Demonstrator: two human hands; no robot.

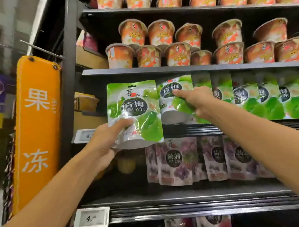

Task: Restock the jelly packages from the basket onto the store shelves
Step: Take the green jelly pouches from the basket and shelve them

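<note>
The person stands close to a dark store rack, both bare arms raised toward the middle shelf [180, 131]. The left hand [108, 138] grips a green plum jelly pouch [133, 113] by its lower left corner, with the thumb curled across the front and the fingers tucked behind. The pouch is upright and held in the air just in front of the left end of that shelf, its white base hanging below the shelf edge. Just to its right, the right hand [196, 100] pinches a second green pouch [173, 101], one digit laid across the dark label on the front and the others curled at its lower right side. This pouch leans a little and sits at the left end of the row of green pouches [273, 99] standing along the same shelf. I cannot tell whether its base rests on the shelf. The two held pouches are side by side, their edges nearly touching. Orange jelly cups [157, 54] stand on the two shelves above, some stacked two high. Purple grape jelly pouches [176, 162] stand on the shelf below. A white price tag [91, 218] hangs at the left of that lower shelf's edge. A tall orange sign [36, 126] with white characters hangs beside the rack's left post.
</note>
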